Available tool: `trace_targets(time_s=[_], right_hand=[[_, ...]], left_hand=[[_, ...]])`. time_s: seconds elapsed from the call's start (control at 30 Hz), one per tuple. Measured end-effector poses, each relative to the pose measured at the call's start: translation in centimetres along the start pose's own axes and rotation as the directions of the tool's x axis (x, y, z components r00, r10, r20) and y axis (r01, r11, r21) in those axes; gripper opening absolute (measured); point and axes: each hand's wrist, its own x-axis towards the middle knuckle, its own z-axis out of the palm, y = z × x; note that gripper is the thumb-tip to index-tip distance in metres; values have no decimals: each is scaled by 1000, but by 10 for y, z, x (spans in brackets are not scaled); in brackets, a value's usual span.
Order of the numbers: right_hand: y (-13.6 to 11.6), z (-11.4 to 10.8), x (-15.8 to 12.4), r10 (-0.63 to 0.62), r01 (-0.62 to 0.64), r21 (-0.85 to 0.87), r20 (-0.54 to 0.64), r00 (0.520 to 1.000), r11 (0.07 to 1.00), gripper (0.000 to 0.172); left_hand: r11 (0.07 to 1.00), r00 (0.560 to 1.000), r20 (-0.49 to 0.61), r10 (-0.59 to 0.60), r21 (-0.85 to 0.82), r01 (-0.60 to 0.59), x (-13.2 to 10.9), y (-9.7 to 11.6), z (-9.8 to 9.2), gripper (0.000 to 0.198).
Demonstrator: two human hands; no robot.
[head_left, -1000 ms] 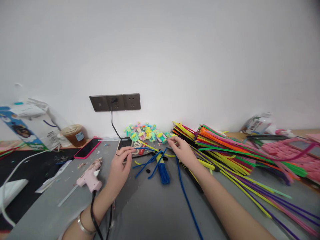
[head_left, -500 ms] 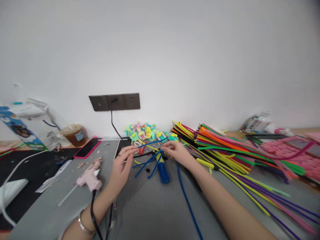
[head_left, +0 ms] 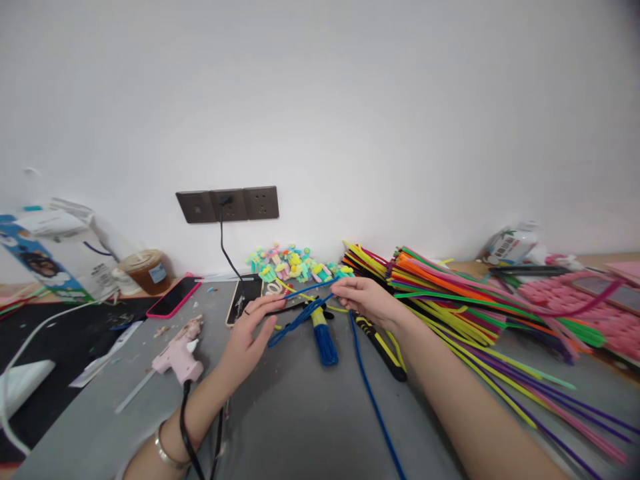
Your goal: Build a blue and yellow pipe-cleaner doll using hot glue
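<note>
In the head view, a blue pipe cleaner (head_left: 313, 290) stretches between my two hands above the grey table. My left hand (head_left: 247, 337) has its fingertips on the left end of that strand, with the thumb apart below. My right hand (head_left: 367, 300) is closed in a pinch on its right end; the exact grip is hidden. Several more blue pipe cleaners (head_left: 295, 327) run down leftward from the right fingertips. Just below lies a bundle with a yellow band and blue looped end (head_left: 326, 343). One long blue strand (head_left: 373, 400) trails toward the front edge.
Yellow-black pliers (head_left: 383, 348) lie beside my right wrist. A colourful pipe-cleaner heap (head_left: 450, 300) spreads across the right. To the left are a pink glue gun (head_left: 180, 353) with its black cord, a phone (head_left: 175, 297) and a drink cup (head_left: 150, 272). Small pastel pieces (head_left: 295, 263) line the wall.
My left hand has moved slightly right, and my right hand a little right too. The blue strands below have drawn closer together. The pliers show more fully beside my right wrist.
</note>
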Motion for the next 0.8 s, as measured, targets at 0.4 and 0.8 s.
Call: trace_targets(time_s=[0.4,0.8], right_hand=[[-6,-7,0,-8,6,321,7,1000,947,26],[-5,16,-5,-147,136,270,18,989,953,32]], left_hand=[[996,998,28,54,-69,-52,0,3,-2,32],[882,962,31,-273,-391,263,0,3,4,37]])
